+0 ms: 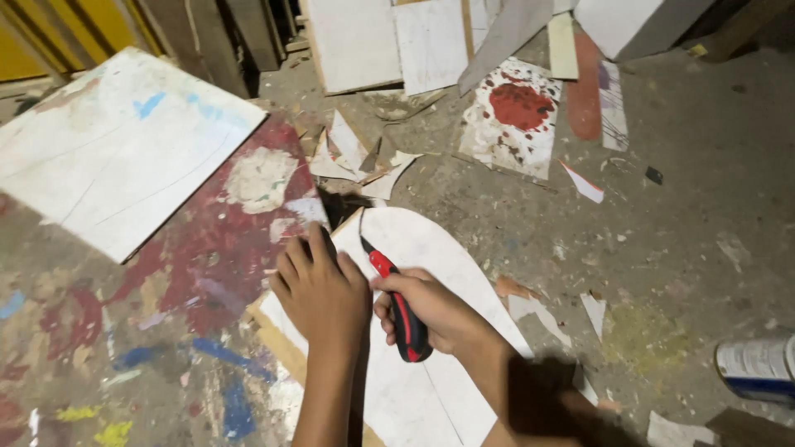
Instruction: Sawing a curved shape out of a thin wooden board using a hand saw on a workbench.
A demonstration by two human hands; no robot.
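Observation:
My right hand grips a red and black utility knife, its blade tip touching a white board with a rounded far end that lies on the floor. Beside the knife, my left hand presses flat on the board's left edge, fingers together and pointing away from me. A thin pencil line runs across the board close to me. Under the board's left edge a strip of tan backing shows.
A large white panel lies at the left on a paint-stained red surface. White offcuts and a red-splattered sheet litter the dusty floor ahead. A can lies at the right edge. More boards lean at the back.

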